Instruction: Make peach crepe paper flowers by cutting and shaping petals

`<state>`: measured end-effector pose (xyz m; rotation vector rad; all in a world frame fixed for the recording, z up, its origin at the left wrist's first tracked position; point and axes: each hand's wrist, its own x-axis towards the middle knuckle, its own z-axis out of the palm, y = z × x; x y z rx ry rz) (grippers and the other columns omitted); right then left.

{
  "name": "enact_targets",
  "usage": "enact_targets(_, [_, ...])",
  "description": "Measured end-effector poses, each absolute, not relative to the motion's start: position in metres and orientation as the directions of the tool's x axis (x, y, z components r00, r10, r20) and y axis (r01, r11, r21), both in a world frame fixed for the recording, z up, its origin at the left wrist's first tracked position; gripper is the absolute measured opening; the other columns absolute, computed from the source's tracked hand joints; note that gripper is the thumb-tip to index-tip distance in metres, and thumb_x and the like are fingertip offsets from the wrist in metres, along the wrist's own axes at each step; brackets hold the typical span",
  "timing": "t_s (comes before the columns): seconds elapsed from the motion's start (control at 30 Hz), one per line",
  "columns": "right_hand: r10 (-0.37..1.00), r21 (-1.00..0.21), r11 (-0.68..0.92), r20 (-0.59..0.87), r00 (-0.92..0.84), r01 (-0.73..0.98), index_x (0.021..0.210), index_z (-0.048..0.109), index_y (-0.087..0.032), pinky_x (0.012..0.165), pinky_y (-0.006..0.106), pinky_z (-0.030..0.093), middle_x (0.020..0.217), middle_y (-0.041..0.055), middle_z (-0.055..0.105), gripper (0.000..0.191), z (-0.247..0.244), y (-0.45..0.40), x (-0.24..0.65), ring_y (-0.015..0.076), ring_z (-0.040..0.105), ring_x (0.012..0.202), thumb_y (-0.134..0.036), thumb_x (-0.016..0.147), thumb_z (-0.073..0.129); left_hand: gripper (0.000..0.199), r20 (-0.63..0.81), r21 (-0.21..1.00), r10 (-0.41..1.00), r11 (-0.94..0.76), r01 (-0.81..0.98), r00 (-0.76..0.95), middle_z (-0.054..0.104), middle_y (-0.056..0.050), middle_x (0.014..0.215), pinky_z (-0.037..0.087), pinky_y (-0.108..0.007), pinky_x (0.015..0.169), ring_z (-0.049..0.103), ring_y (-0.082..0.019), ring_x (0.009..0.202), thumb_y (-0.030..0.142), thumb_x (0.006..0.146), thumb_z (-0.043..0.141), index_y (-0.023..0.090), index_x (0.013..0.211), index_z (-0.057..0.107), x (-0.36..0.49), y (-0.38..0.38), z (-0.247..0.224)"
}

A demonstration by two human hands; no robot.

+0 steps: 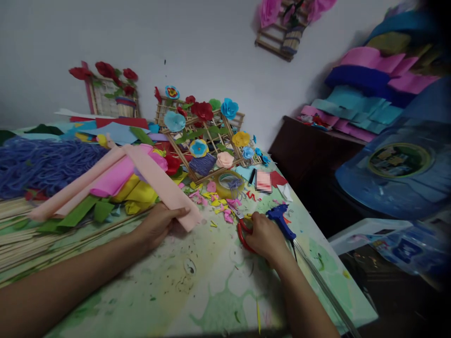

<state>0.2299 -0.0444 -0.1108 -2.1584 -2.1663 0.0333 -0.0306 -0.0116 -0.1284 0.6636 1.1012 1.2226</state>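
Observation:
My left hand [160, 225] pinches the near end of a pale pink paper strip [164, 185], which runs back over a pile of folded coloured paper. At the right, my right hand [262, 234] is closed on red-handled scissors [243, 237]; their blades point away from me among paper scraps [227, 213]. A blue glue gun [282, 220] lies just beyond my right hand, apart from it. Behind the scraps sits a roll of clear yellowish tape [227, 183]. My fingers hide part of the scissor handles.
Stick frames with paper flowers [202, 112] stand at the back. Blue yarn [45, 164], thin wooden sticks [21, 234] and yellow paper [137, 192] cover the left side. Thin wires [324, 281] lie near the right edge. A large blue water bottle [391, 155] stands beyond it.

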Motion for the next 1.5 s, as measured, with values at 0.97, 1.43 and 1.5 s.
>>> enact_targets(0.97, [0.946, -0.489, 0.321, 0.123, -0.3, 0.811, 0.135, 0.05, -0.02, 0.094, 0.039, 0.043, 0.119, 0.0123, 0.062, 0.066, -0.123, -0.065, 0.194, 0.0285, 0.056, 0.111, -0.038, 0.073, 0.067, 0.041, -0.16, 0.931, 0.986, 0.134, -0.339, -0.049, 0.074, -0.001, 0.075, 0.054, -0.025, 0.061, 0.068, -0.019, 0.067, 0.021, 0.052, 0.086, 0.019, 0.087, 0.066, -0.03, -0.015, -0.128])
enact_targets(1.43, [0.943, -0.57, 0.314, 0.098, -0.317, 0.759, 0.135, 0.052, -0.022, 0.082, 0.034, 0.048, 0.113, 0.0104, 0.066, 0.068, -0.123, -0.064, 0.195, 0.026, 0.063, 0.098, -0.045, 0.073, 0.069, 0.046, -0.187, 0.933, 0.981, 0.163, -0.32, -0.048, 0.074, -0.002, 0.075, 0.054, -0.026, 0.061, 0.069, -0.02, 0.068, 0.021, 0.051, 0.087, 0.019, 0.092, 0.065, -0.03, -0.014, -0.129])
enact_targets(1.5, [0.946, -0.578, 0.303, 0.089, -0.311, 0.758, 0.135, 0.052, -0.023, 0.078, 0.034, 0.048, 0.11, 0.0095, 0.067, 0.067, -0.125, -0.064, 0.196, 0.0254, 0.063, 0.094, -0.043, 0.073, 0.069, 0.046, -0.197, 0.929, 0.979, 0.172, -0.327, -0.045, 0.074, -0.002, 0.076, 0.053, -0.026, 0.061, 0.068, -0.02, 0.069, 0.021, 0.05, 0.087, 0.019, 0.091, 0.066, -0.03, -0.014, -0.129])
